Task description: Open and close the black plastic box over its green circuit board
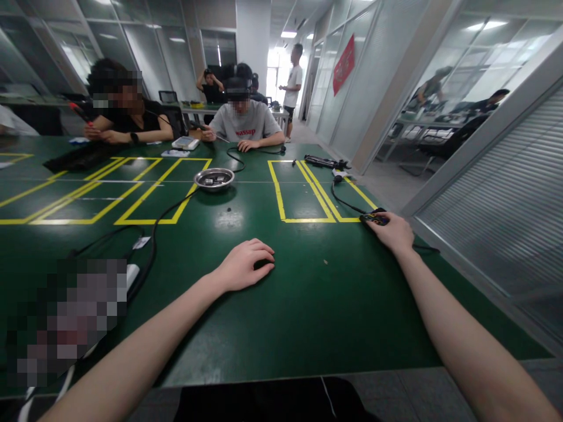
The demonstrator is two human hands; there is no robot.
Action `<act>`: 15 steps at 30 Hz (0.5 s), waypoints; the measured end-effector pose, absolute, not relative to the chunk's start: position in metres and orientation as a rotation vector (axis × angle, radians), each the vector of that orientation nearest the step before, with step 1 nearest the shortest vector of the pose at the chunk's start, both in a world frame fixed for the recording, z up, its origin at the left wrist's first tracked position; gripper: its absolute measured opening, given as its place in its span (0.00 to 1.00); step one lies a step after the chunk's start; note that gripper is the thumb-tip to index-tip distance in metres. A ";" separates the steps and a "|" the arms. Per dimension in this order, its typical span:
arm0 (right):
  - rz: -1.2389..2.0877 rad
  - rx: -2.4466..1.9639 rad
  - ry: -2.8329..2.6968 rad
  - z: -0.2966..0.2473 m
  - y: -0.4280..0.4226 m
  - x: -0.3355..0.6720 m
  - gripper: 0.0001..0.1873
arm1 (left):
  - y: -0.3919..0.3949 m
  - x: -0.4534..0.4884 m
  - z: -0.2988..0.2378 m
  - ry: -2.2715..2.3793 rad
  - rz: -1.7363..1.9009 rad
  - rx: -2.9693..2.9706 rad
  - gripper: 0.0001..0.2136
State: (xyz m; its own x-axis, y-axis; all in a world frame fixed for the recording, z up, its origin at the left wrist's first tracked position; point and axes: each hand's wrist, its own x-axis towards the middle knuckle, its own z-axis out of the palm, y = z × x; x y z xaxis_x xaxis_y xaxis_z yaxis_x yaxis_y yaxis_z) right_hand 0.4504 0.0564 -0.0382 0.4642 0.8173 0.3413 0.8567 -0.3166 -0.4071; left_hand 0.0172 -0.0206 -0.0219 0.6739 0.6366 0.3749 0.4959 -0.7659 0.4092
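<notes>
My left hand (246, 265) lies on the green table (299, 316), palm down. Its fingers bend loosely, the thumb stands apart from them, and nothing shows in the gap. Farther right, near the table's right edge, my right hand (394, 231) has its fingers closed on a small black object (373, 217) with yellow and coloured marks. What kind of object it is I cannot make out, since the hand covers part of it. A black cable (347, 202) leads up to it from the far side.
A steel bowl (214, 179) with small metal parts stands mid-table. Yellow tape (308, 220) marks rectangles. A black folded tripod-like item (325, 162) lies at the far right. Cables (153, 240) and a blurred-out object (74, 322) are at left. Two people (248, 120) sit opposite.
</notes>
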 end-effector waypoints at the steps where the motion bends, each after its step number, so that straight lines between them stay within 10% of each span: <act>1: -0.067 -2.219 -1.360 -0.036 0.056 0.447 0.23 | -0.021 0.017 -0.022 0.907 0.736 2.616 0.06; 15: -0.229 -2.034 -1.357 -0.020 0.048 0.443 0.18 | -0.021 0.018 -0.022 0.906 0.733 2.621 0.06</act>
State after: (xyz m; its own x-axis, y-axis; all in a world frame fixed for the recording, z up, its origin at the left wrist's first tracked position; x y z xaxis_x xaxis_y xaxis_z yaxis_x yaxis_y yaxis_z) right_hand 0.4431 0.0481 -0.0201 0.4431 0.7525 0.4873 0.8709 -0.2322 -0.4332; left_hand 0.0178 -0.0209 -0.0218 0.6760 0.6353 0.3734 0.4975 -0.7673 0.4047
